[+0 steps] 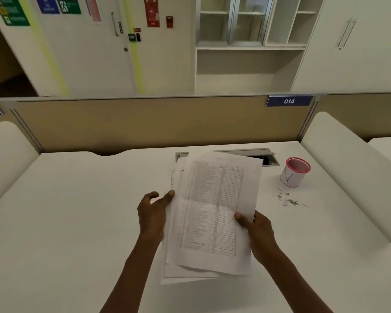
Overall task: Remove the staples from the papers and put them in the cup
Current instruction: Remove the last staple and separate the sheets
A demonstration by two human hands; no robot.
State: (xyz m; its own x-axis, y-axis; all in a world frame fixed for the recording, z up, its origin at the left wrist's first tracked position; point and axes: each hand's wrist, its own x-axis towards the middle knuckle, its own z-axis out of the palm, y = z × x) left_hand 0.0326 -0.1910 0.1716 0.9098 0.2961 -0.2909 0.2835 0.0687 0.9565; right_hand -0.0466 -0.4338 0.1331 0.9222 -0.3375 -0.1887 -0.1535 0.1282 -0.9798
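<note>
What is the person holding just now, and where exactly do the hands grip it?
The right hand pinches the white printed paper sheets at their right edge, thumb on top. The left hand touches their left edge with open fingers.

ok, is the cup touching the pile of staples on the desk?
Apart. The head view shows the cup standing beyond the loose staples, with a strip of bare white desk between its base and the nearest bits.

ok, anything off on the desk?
Yes: loose staples and paper bits lie scattered on the desk in front of the cup, not in it. The papers held by both hands are fanned unevenly.
</note>
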